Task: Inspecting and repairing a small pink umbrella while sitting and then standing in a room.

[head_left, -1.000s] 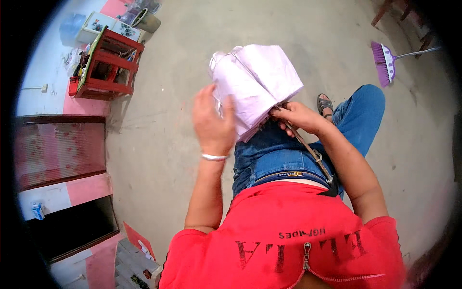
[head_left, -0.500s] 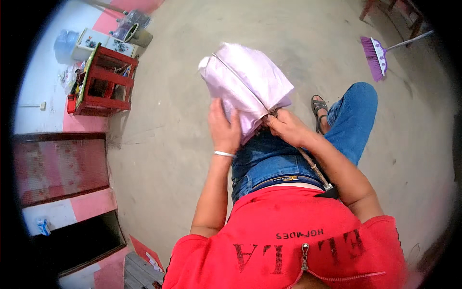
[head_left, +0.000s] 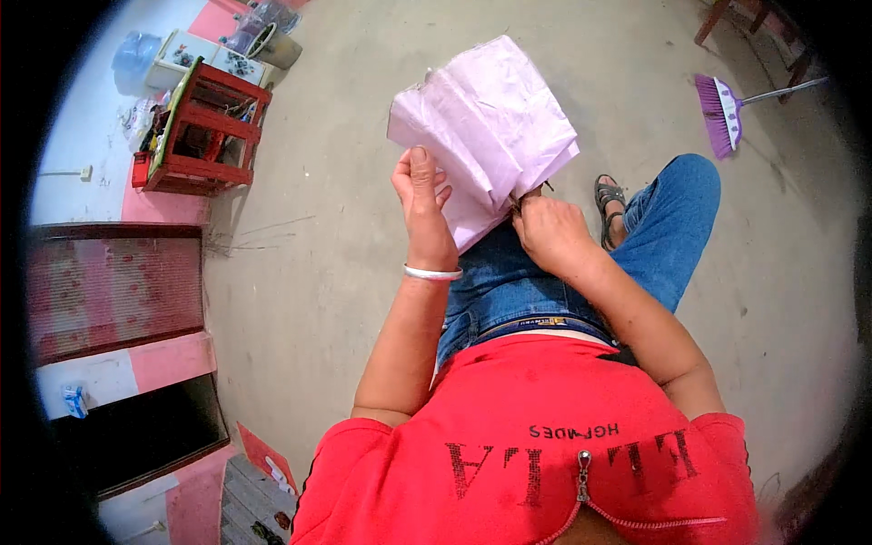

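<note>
Since the right hand point(head_left: 549, 232) is closed round the gathered base of the pink canopy point(head_left: 495, 118), that's the nearer anchor. Canopy's up and away from both hands, over the lap's far edge; folds run from the right fist up-left. Left hand point(head_left: 425, 213): thumb up, fingers curled at the canopy's left edge; can't tell if it's pinching. Writing: big dark inverted letters plus a smaller line on the red top point(head_left: 518, 391); waistband label point(head_left: 552, 322) too tiny to read. None seen on the canopy.
</note>
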The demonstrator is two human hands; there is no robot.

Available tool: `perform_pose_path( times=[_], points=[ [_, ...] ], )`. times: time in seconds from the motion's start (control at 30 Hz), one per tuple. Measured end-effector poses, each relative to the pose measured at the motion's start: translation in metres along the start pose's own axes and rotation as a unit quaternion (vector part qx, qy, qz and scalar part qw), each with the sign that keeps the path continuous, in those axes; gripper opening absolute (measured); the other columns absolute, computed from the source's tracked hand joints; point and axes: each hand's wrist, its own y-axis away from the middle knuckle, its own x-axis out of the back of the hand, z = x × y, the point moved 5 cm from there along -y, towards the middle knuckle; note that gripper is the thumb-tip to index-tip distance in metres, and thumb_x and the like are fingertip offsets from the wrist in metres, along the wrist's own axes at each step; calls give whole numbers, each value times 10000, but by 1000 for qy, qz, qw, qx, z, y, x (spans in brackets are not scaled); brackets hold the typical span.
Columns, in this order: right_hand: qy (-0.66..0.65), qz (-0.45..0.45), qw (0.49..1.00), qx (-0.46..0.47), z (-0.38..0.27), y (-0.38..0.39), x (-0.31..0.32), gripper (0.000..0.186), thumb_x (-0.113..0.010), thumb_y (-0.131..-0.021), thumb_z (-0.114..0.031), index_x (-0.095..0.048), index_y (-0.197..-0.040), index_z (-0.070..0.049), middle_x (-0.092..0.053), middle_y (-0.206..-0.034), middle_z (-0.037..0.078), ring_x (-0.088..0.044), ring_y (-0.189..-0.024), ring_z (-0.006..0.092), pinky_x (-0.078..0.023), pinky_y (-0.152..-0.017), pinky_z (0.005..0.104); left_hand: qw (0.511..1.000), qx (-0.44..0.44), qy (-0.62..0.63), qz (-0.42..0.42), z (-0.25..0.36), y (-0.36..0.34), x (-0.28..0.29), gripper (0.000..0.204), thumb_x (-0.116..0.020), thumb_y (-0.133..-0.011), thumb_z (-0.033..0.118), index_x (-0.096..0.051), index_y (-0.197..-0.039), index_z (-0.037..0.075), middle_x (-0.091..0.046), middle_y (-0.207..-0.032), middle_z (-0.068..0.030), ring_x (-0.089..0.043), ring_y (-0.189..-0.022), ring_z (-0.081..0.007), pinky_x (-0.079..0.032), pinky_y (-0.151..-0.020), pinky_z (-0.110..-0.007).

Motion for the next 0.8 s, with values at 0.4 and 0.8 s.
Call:
perform_pose_path(
  times=[0.4, 0.8],
  points=[
    [19, -8, 999, -34, -2, 0, -2, 273, -514, -869, -239, -617, -803, 6, -642, -796, 233, -635, -759, 395, -503, -698, 489, 999, -30, 15, 16, 1, 0, 12, 619, -701, -819, 238, -349, -1259, -19, -477, -1194, -127, -476, -1087, -208, -388, -940, -331],
    [-93, 17, 995, -22, 8, -4, -5, 327, -509, -869, -253, -586, -801, 57, -613, -801, 281, -597, -780, 452, -475, -718, 512, 933, -68, -290, 204, -88, -8, 125, 477, -697, -804, 166, -496, -1185, -40, -532, -1145, -159, -545, -1005, -239, -456, -878, -368]
  ],
)
